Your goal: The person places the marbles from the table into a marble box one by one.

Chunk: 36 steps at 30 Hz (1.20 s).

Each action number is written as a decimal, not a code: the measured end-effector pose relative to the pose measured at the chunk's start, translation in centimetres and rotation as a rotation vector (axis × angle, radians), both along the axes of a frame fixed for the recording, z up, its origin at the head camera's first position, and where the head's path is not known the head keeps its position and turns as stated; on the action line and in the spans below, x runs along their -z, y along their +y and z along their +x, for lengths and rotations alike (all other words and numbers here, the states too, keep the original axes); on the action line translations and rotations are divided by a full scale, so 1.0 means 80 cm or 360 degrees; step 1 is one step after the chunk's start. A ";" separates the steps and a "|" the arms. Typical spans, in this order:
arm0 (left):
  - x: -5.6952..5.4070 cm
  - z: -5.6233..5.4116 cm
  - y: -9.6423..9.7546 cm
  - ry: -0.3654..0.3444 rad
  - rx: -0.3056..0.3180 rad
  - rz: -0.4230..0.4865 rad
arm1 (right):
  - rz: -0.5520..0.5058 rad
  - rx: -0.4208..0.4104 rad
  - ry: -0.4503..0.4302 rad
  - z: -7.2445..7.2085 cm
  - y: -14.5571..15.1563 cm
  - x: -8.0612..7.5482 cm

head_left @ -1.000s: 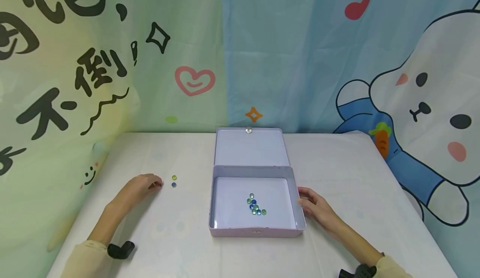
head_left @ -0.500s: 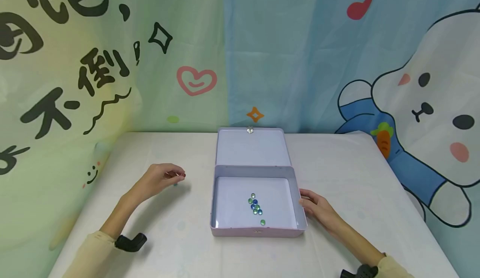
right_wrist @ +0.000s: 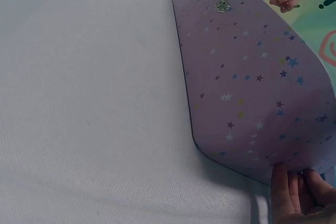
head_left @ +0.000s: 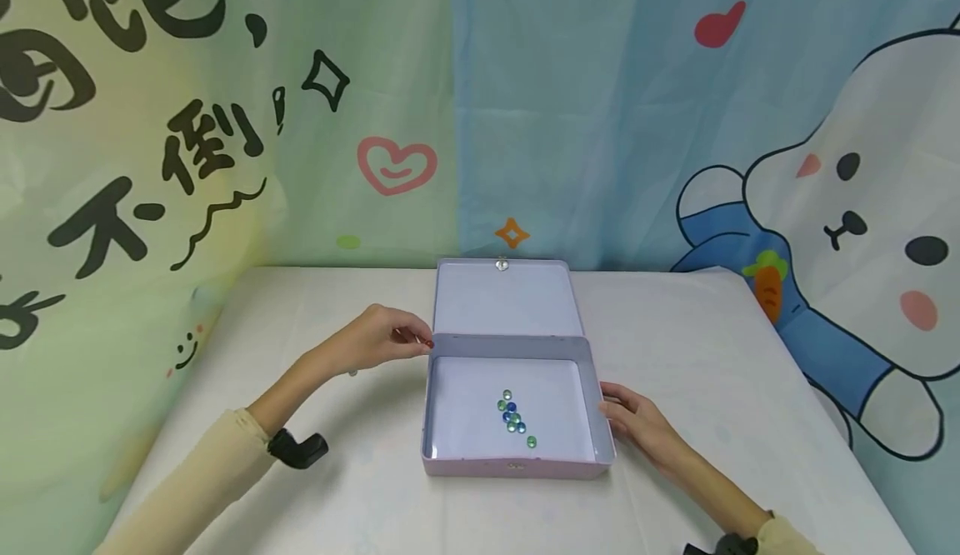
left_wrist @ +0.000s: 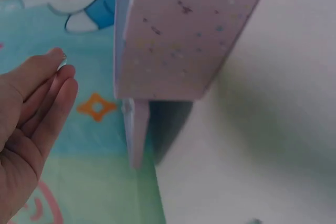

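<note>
My left hand hovers at the left rim of the open box, by its hinge. Its thumb and fingertips pinch a small glass bead, largely covered, so its colour is unclear. Several round glass beads, green, blue and clear, lie on the box floor. One green bead sits nearer the front wall. My right hand touches the box's right wall with fairly straight fingers. On the tablecloth, partly hidden under my left forearm, is another bead.
The box's lid is tilted back toward the curtain. A white cloth covers the table, and the star pattern on the box's outside shows in the right wrist view. A black wrist camera sits on my left sleeve.
My left hand has picked up a bead from the table and carried it right to the box. Inside, one green bead has rolled toward the front. My right hand stays at the wall.
</note>
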<state>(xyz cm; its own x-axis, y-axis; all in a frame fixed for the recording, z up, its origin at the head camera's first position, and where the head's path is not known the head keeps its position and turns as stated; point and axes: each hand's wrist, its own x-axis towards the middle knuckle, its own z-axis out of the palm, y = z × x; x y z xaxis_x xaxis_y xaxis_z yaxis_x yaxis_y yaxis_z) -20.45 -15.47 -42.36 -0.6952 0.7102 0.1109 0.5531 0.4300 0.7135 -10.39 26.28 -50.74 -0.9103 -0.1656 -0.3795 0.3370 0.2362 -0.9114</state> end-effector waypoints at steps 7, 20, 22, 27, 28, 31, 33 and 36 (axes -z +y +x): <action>-0.016 -0.015 0.067 0.0031 0.0300 -0.0115 | -0.0021 0.0013 -0.0010 0.002 0.004 -0.001; -0.001 -0.025 0.197 0.0131 0.0762 -0.0438 | -0.0021 0.0033 -0.0003 0.000 0.005 0.001; 0.003 -0.026 0.213 0.0135 0.0813 -0.0459 | -0.0017 0.0035 -0.0005 0.000 0.004 0.001; 0.010 -0.022 0.252 0.0155 0.0924 -0.0541 | -0.0023 0.0025 -0.0005 -0.001 0.004 -0.003; 0.011 -0.021 0.258 0.0172 0.0943 -0.0564 | -0.0030 0.0022 -0.0004 -0.002 0.004 -0.003; 0.016 -0.017 0.271 0.0213 0.0978 -0.0626 | -0.0035 0.0008 -0.0006 -0.002 0.002 -0.002; 0.019 -0.015 0.277 0.0217 0.0989 -0.0643 | -0.0030 0.0009 -0.0015 -0.003 0.002 0.000; 0.026 -0.014 0.283 0.0210 0.0989 -0.0644 | -0.0011 0.0002 -0.0038 -0.003 0.003 0.002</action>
